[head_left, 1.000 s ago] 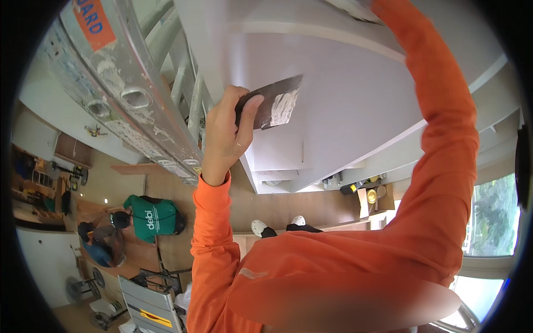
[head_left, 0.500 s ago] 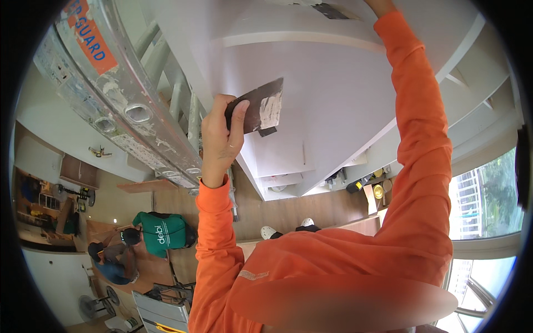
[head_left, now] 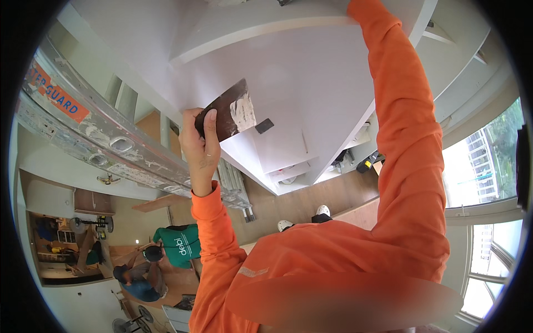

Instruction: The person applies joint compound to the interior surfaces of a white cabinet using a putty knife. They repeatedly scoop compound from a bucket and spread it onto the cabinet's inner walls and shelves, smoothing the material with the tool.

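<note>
My left hand (head_left: 202, 150) is raised and grips a dark flat filler blade (head_left: 230, 114) with a smear of white filler at one end. The blade is held close to a white painted surface (head_left: 311, 72); I cannot tell whether it touches. My right arm in an orange sleeve (head_left: 411, 144) stretches up along that surface to the top edge of the picture, and its hand is out of view there. A small dark tip (head_left: 283, 3) shows at that top edge.
An aluminium ladder (head_left: 111, 144) with an orange label runs diagonally at the left. Far below, a person in a green shirt (head_left: 180, 244) and one in blue (head_left: 139, 286) are on a wooden floor, near white shoes (head_left: 286, 225). Windows (head_left: 483, 161) stand at the right.
My left hand with the blade has shifted right and turned a little in the picture. My right arm has reached further up, and its hand has left the picture.
</note>
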Demonstrator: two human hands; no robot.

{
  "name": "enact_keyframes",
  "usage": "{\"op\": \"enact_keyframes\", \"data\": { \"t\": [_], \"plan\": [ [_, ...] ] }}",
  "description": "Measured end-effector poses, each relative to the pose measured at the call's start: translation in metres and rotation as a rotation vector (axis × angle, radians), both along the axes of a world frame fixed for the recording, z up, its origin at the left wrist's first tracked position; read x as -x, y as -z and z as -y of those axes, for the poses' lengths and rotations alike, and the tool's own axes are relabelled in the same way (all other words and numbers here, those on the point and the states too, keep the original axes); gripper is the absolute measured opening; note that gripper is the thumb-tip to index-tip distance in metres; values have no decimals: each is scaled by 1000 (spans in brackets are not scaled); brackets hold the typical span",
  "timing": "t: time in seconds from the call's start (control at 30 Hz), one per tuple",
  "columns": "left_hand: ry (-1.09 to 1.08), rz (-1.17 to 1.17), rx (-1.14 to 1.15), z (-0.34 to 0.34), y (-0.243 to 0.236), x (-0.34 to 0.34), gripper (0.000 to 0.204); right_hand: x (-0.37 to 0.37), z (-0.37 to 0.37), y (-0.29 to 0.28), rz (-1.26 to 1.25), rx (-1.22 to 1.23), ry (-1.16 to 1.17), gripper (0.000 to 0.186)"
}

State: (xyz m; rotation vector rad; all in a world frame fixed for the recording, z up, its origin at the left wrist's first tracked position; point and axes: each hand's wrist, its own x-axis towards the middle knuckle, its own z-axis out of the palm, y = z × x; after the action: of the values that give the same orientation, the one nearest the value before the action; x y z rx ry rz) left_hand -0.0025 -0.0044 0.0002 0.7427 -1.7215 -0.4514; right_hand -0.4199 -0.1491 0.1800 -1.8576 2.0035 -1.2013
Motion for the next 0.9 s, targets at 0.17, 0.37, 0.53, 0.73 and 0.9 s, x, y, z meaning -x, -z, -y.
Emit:
{"op": "enact_keyframes", "data": {
  "t": [0.17, 0.37, 0.53, 0.73, 0.9],
  "plan": [
    [14, -4, 2, -1, -2, 1, 19, 17, 21, 20, -98, 160, 41, 75],
    [-26, 25, 62, -3, -3, 1, 18, -22, -84, 12, -527, 736, 289, 36],
    [-33, 32, 7, -2, -2, 0, 17, -54, -195, 58, -230, 923, 419, 8],
    [-24, -35, 4, -3, 1, 2, 17, -37, -220, 118, -475, 1252, 606, 8],
    [-59, -1, 39, -3, -2, 2, 18, -20, -193, 138, -383, 1199, 577, 72]
  ]
}}
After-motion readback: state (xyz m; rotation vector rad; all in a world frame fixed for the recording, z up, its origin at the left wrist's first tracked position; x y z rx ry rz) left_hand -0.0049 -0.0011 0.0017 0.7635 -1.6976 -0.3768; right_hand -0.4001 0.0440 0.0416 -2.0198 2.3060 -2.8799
